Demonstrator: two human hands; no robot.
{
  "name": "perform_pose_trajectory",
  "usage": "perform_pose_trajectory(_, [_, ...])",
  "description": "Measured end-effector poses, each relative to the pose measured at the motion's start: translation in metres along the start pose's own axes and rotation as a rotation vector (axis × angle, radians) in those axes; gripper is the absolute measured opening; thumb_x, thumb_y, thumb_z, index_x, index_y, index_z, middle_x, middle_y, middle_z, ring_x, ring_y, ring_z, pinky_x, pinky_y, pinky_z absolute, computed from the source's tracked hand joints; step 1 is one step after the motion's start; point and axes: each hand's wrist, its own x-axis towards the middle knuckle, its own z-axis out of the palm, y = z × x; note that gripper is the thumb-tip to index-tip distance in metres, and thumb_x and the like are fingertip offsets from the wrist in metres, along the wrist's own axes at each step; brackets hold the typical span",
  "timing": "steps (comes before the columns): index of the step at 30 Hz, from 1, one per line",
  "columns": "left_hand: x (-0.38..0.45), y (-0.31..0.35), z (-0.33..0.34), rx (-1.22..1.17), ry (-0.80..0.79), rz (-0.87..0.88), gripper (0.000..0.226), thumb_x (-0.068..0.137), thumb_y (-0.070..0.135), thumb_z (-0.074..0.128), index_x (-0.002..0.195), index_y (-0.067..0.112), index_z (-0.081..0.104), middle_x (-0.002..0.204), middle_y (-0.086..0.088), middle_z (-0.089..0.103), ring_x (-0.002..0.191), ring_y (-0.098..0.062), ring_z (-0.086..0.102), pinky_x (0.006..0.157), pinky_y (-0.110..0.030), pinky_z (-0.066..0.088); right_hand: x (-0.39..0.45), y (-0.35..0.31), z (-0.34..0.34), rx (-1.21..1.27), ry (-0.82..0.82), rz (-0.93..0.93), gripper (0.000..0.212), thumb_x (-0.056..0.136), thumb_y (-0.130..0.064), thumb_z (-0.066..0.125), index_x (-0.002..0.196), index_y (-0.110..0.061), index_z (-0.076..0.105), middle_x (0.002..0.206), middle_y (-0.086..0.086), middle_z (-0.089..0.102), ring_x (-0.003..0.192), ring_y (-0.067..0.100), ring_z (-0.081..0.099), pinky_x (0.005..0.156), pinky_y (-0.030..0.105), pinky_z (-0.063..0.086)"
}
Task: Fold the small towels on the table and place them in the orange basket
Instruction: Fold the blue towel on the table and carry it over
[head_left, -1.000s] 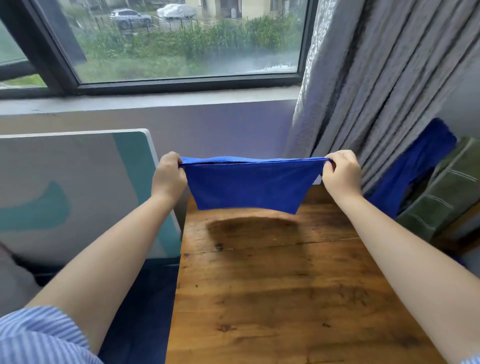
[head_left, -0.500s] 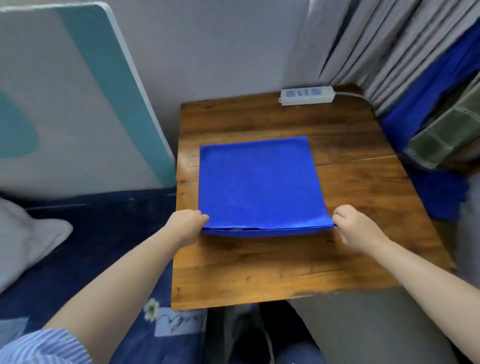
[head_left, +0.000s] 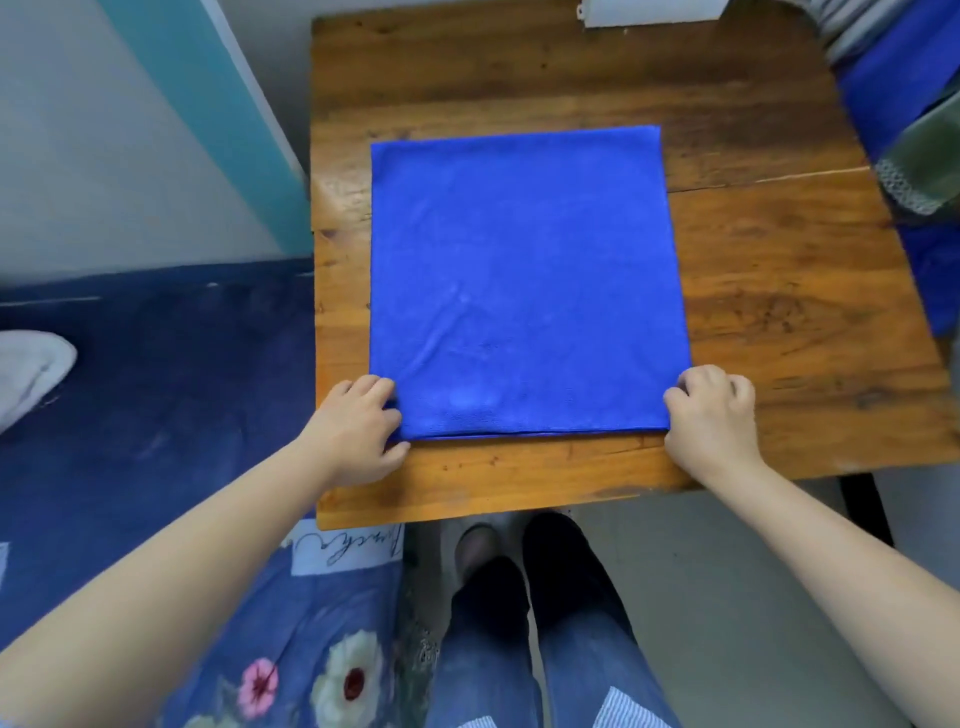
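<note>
A matt, fuzzy blue cloth towel (head_left: 524, 280) lies on a varnished wooden surface (head_left: 779, 291), grainy and faintly glossy. At 9 o'clock, floral cotton-like bedding (head_left: 156, 395). At 1 o'clock, a smooth white plastic power strip (head_left: 649, 13).

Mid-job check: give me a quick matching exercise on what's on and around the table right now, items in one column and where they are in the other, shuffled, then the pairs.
Items:
1. blue towel
2. left hand
3. right hand
4. white power strip

Places:
A. far edge of the table
B. on the towel's near right corner
C. flat in the middle of the table
D. on the towel's near left corner

Pairs: 1-C, 2-D, 3-B, 4-A
</note>
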Motion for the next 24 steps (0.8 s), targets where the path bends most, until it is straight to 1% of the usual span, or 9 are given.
perform_pose_trajectory(2, [0.008,0.000,0.002,-0.059,0.202,-0.016,0.045,0.076,0.033,0.034,0.053,0.008,0.063,0.066,-0.005,0.062,0.062,-0.027,0.063,0.056,-0.029,0.048,0.005,-0.017,0.000,0.051,0.100,-0.023,0.018,0.055,0.000,0.038,0.050,-0.001,0.055,0.062,0.015,0.057,0.062,0.034,0.062,0.061,0.038,0.047])
perform_pose_trajectory(4, [0.025,0.006,-0.001,-0.201,0.313,-0.096,0.039,0.077,0.025,0.037,0.056,0.003,0.061,0.063,-0.011,0.062,0.056,-0.030,0.062,0.047,-0.029,0.050,0.018,-0.041,0.005,0.121,0.142,-0.063,0.028,0.061,-0.010,0.033,0.058,-0.001,0.059,0.072,0.016,0.064,0.074,0.035,0.067,0.065,0.040,0.051])
perform_pose_trajectory(7, [0.054,0.035,-0.007,-0.407,0.331,-0.255,0.038,0.081,0.026,0.044,0.086,-0.005,0.066,0.105,-0.025,0.065,0.097,-0.040,0.065,0.074,-0.042,0.055,0.044,-0.080,0.013,0.122,0.043,-0.093,0.038,0.070,-0.018,0.035,0.082,-0.005,0.069,0.102,0.018,0.069,0.099,0.038,0.065,0.077,0.058,0.049])
perform_pose_trajectory(9, [0.067,0.055,-0.006,-0.442,0.198,-0.351,0.052,0.093,0.034,0.044,0.131,-0.001,0.047,0.147,-0.024,0.032,0.139,-0.036,0.030,0.110,-0.044,0.030,0.056,-0.095,0.018,0.084,-0.075,-0.103,0.045,0.074,-0.026,0.036,0.097,-0.011,0.071,0.114,0.015,0.066,0.106,0.037,0.063,0.079,0.062,0.046])
perform_pose_trajectory(10, [0.068,0.061,0.000,-0.407,0.125,-0.373,0.060,0.096,0.040,0.039,0.144,0.005,0.028,0.156,-0.016,0.012,0.146,-0.030,0.009,0.117,-0.043,0.013,0.057,-0.098,0.020,0.060,-0.133,-0.112,0.047,0.075,-0.029,0.035,0.103,-0.013,0.070,0.118,0.013,0.065,0.108,0.036,0.062,0.080,0.062,0.046])
perform_pose_trajectory(13, [0.068,0.064,0.013,-0.331,0.078,-0.384,0.071,0.095,0.051,0.028,0.150,0.014,0.003,0.158,-0.008,-0.010,0.146,-0.024,-0.011,0.117,-0.041,-0.005,0.053,-0.091,0.030,0.029,-0.205,-0.136,0.051,0.079,-0.037,0.034,0.115,-0.018,0.065,0.125,0.010,0.062,0.113,0.034,0.059,0.085,0.062,0.044])
perform_pose_trajectory(18, [0.064,0.061,0.017,-0.326,0.050,-0.342,0.100,0.063,0.064,-0.011,0.150,0.017,0.004,0.158,-0.007,-0.009,0.146,-0.024,-0.011,0.117,-0.041,-0.007,0.048,-0.081,0.033,0.016,-0.223,-0.144,0.052,0.080,-0.041,0.034,0.118,-0.020,0.063,0.128,0.010,0.060,0.115,0.035,0.058,0.086,0.063,0.041])
perform_pose_trajectory(22, [0.065,0.048,0.014,-0.314,0.032,-0.326,0.090,0.072,0.066,0.001,0.150,0.021,0.010,0.158,-0.005,-0.002,0.147,-0.023,-0.004,0.117,-0.042,-0.001,0.049,-0.071,0.032,0.112,-0.254,-0.013,0.059,0.081,-0.043,0.029,0.127,-0.016,0.055,0.138,0.014,0.048,0.126,0.039,0.046,0.098,0.063,0.031])
perform_pose_trajectory(24, [0.061,0.038,0.012,-0.276,0.083,-0.304,0.083,0.078,0.062,0.013,0.146,0.017,0.029,0.155,-0.013,0.019,0.144,-0.033,0.017,0.115,-0.048,0.016,0.047,-0.055,0.029,0.160,-0.280,0.111,0.068,0.081,-0.047,0.022,0.135,-0.014,0.045,0.147,0.015,0.036,0.135,0.039,0.032,0.107,0.061,0.020])
